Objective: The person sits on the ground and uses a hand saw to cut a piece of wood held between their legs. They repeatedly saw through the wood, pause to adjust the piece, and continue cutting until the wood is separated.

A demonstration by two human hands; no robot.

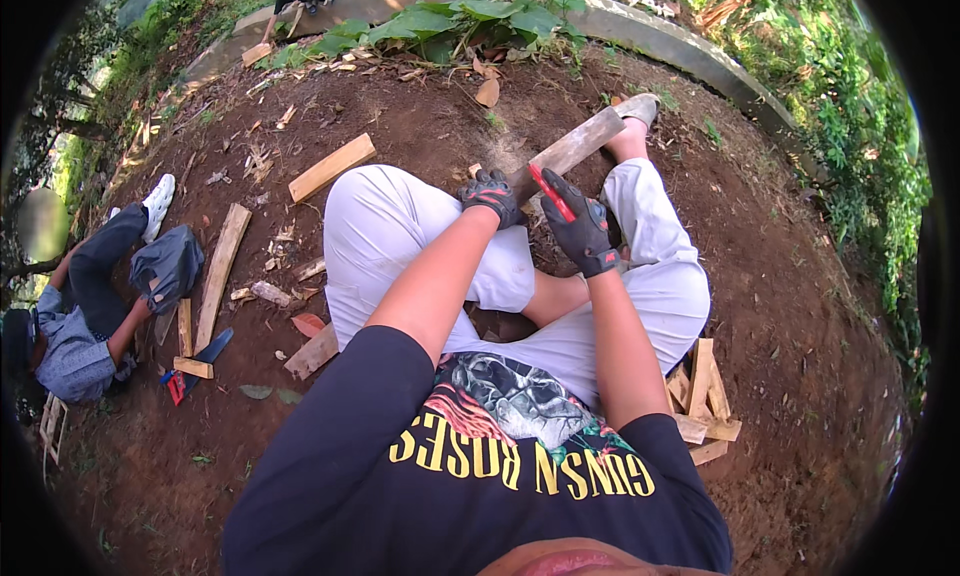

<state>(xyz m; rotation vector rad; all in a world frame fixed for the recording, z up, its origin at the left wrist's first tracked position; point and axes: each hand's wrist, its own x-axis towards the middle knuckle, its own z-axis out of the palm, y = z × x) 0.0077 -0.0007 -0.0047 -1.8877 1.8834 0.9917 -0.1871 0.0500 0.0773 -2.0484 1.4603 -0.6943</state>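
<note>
A weathered grey wooden plank [583, 142] slants from between my legs out toward my right foot. In a dark work glove, my left hand [490, 196] is closed at the plank's near end, its fingertips partly hidden. My right hand [577, 219], gloved too, is closed around a slim red tool [552, 193] that lies along the plank's near right edge. The tool's exact kind cannot be made out.
I sit cross-legged on bare soil. Left lie a board [332, 167] and a longer plank [222, 274]. A co-worker [85, 326] sits far left by a saw [212, 346]. Wood offcuts [703, 396] are piled at my right hip. A concrete curb [690, 61] curves behind leafy plants [450, 24].
</note>
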